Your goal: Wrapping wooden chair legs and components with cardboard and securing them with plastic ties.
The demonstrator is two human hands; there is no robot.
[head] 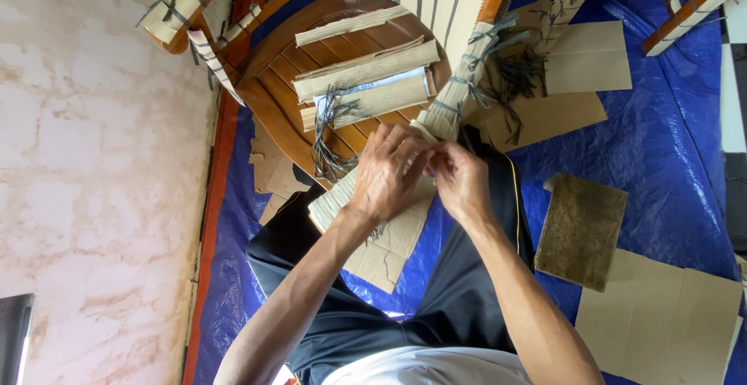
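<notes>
We see our left hand (pixel 387 173) closed around a long bundle of cardboard strips (pixel 450 97) that runs up toward one o'clock. Our right hand (pixel 461 180) sits just beside it at three o'clock, fingers pinched on the same bundle. Gray straps (pixel 477 52) wrap the bundle higher up. At eleven o'clock is a wooden chair seat (pixel 280 82) with more cardboard strips (pixel 366 70) on it. A blue tarp (pixel 661 144) covers the floor. A brown square board (pixel 580 231) lies at four o'clock, well apart.
</notes>
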